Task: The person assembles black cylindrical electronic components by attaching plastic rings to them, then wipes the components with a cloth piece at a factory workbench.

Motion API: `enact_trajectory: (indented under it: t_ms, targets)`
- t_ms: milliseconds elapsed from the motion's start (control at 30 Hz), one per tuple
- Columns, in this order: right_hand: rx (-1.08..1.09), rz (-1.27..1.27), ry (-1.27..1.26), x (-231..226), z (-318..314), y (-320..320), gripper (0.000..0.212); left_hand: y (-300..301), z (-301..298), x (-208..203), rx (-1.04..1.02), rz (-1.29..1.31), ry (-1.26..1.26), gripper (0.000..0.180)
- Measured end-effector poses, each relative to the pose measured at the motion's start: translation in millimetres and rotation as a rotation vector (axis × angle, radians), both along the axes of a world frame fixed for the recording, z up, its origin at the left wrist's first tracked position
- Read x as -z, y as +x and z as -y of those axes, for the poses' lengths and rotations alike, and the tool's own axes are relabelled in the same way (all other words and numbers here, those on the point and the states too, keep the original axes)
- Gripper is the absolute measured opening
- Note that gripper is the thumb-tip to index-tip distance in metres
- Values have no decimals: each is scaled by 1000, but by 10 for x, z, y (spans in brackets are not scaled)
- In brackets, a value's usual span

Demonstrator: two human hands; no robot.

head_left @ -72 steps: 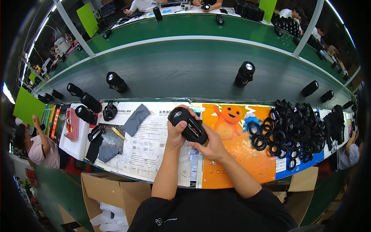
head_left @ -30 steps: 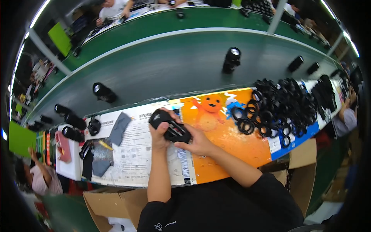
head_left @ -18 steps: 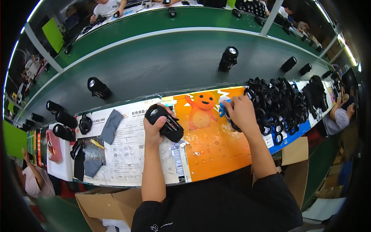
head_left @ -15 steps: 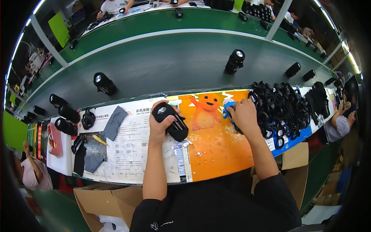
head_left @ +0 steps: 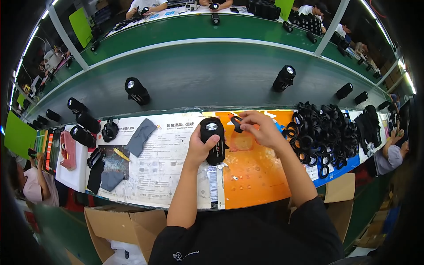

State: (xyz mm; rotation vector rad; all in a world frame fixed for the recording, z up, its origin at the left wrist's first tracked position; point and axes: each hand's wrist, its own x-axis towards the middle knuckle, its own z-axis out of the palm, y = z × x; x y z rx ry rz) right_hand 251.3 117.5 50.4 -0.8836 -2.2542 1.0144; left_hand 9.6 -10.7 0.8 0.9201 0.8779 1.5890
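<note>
My left hand is wrapped round a black cylindrical portable speaker, which stands nearly upright with its silver round end facing up. Between the thumb and fingers of my right hand is a small black ring, just right of the speaker's top and apart from it. Below both hands lies an orange printed mat. A big heap of black rings is piled to the right of my right hand.
On the belt beyond stand several black speakers, including one at left and one at right. Grey cloths, a yellow cutter and more speakers lie leftward. Cardboard boxes sit below the bench edge. Other people work around.
My right hand has come left from beside the heap with a black ring, toward the speaker. My left hand has turned the speaker from tilted to nearly upright. The view has shifted slightly.
</note>
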Motion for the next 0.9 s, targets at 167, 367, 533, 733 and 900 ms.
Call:
enact_trajectory:
  t_ms: [167, 367, 533, 733, 900]
  targets:
    - [-299, -120, -309, -702, -160, -402, 21, -69, 23, 97, -4, -73, -56, 67]
    - [-487, 78, -234, -937, -312, -638, 23, 12, 14, 19, 16, -113, -58, 71]
    - [-573, 143, -146, -1072, -251, -663, 22, -2, 43, -48, 17, -154, -100, 71]
    - [-537, 162, 64, -1014, -88, -633, 18, -23, 41, -33, 10, -181, -50, 77]
    - [-573, 231, 89, -1081, 40, -658, 38, -10, 24, 20, 44, -92, -32, 86]
